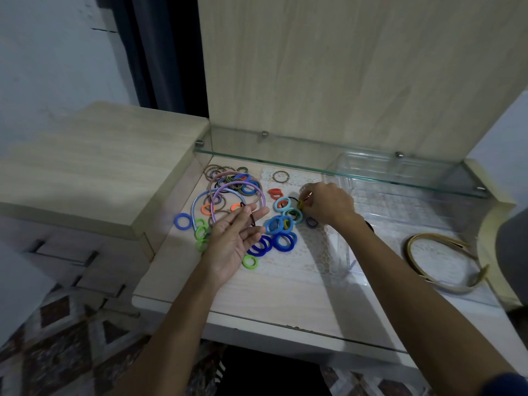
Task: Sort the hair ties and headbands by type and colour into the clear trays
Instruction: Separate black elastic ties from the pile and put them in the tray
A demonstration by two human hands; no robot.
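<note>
Right hand (pixel 325 205) pinches yellow hair tie (pixel 300 206).

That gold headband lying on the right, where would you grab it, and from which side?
Best taken at the top of its arch. The gold headband lies flat on the table, its curved band toward the left and its open ends pointing right. A pinch from above across the thin band at the arch, near the clear tray, should balance it; the right hand is the nearer one.

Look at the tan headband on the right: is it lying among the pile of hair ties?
No, the tan headband lies alone, apart from the hair ties.
</note>
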